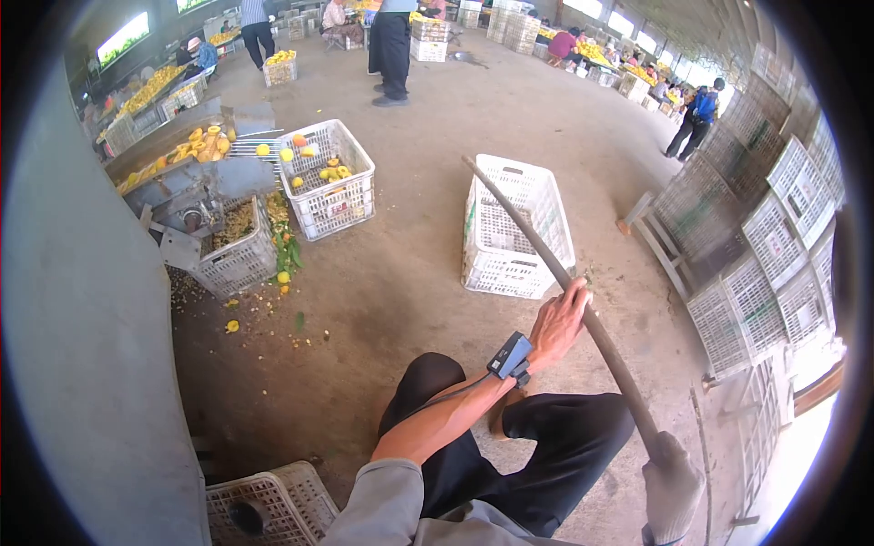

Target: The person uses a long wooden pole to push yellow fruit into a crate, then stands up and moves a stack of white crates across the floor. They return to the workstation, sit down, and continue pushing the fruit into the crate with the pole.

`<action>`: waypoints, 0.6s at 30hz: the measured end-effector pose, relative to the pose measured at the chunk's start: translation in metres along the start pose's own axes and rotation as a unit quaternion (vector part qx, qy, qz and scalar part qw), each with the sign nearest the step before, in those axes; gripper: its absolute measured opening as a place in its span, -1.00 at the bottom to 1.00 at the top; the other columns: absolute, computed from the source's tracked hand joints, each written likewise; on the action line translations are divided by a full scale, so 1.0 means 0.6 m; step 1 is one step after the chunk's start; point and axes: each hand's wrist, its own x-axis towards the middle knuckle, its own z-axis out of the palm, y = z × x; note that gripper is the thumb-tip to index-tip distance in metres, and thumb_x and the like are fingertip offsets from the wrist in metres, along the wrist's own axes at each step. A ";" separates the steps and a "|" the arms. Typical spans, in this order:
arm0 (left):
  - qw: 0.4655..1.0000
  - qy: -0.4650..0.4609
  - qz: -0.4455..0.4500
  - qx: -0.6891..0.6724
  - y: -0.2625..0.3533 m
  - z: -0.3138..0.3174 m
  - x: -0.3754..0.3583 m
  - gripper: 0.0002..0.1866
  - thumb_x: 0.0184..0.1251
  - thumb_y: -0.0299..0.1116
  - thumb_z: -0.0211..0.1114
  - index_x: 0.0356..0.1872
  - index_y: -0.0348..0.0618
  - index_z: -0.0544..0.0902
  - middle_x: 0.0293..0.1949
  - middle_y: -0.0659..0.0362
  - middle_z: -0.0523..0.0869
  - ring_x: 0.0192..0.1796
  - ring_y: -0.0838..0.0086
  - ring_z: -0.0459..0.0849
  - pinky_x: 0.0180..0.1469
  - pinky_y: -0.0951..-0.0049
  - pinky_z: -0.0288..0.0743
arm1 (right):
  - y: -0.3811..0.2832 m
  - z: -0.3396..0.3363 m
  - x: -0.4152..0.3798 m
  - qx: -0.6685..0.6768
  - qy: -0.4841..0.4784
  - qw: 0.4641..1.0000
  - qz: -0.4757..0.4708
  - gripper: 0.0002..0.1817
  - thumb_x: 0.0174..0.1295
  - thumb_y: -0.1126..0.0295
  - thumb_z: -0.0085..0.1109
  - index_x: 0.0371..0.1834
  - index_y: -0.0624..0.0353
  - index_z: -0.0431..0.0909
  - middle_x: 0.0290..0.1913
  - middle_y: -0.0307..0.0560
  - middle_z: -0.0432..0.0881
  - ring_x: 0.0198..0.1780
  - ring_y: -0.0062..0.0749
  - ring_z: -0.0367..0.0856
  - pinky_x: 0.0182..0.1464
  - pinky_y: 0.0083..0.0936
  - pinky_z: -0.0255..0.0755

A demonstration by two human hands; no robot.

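A long wooden pole slants across the head view, its thin far end reaching over an upright white plastic crate. My left hand, bare and with a small dark device strapped to its wrist, is closed around the pole's middle. Lower down at the right, my right hand wears a pale glove and grips the thick near end. The crate stands on the floor just beyond my knees, and no fruit shows in it. Part of its interior is hidden behind the pole.
At left, a metal machine carries yellow-orange fruit, with a crate of fruit and a crate of scraps beside it. Fallen fruit and leaves litter the floor. Stacked crates line the right. People work farther back.
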 end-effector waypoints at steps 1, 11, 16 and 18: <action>1.000 -0.009 -0.004 -0.007 0.000 0.013 0.005 -0.61 0.27 -0.59 0.37 0.06 -0.22 0.42 0.22 -0.09 0.49 -0.08 -0.06 0.77 -0.05 -0.03 0.69 | 0.007 -0.001 -0.007 -0.007 0.004 1.000 0.005 -0.46 0.40 0.50 0.33 0.46 0.12 0.59 0.27 0.07 0.77 0.25 -0.27 0.76 0.29 -0.43 0.58; 0.965 -0.187 0.038 0.182 -0.130 0.085 -0.064 -0.60 0.25 -0.54 0.34 0.12 -0.18 0.56 0.04 0.05 0.66 -0.04 0.10 0.76 -0.11 0.10 0.65 | 0.020 0.082 0.069 -0.065 0.028 0.991 -0.112 -0.42 -0.03 0.58 0.43 0.19 0.21 0.73 -0.12 0.24 0.82 -0.12 -0.07 0.88 -0.09 -0.31 0.67; 0.962 -0.196 0.026 0.190 -0.124 0.051 -0.045 -0.63 0.26 -0.48 0.38 0.08 -0.22 0.54 0.01 0.02 0.67 -0.05 0.08 0.75 -0.12 0.09 0.62 | -0.018 0.047 0.102 -0.056 0.001 0.989 -0.136 -0.44 -0.07 0.55 0.47 0.14 0.23 0.74 -0.16 0.23 0.81 -0.13 -0.08 0.88 -0.09 -0.31 0.67; 0.947 -0.241 0.001 0.214 -0.120 0.057 -0.038 -0.53 0.27 -0.39 0.44 0.17 -0.19 0.50 0.07 0.09 0.65 0.00 0.10 0.73 -0.07 0.08 0.59 | -0.006 0.023 0.113 -0.071 -0.006 0.988 -0.135 -0.45 -0.09 0.57 0.47 0.11 0.25 0.76 -0.20 0.21 0.81 -0.20 -0.10 0.86 -0.11 -0.35 0.66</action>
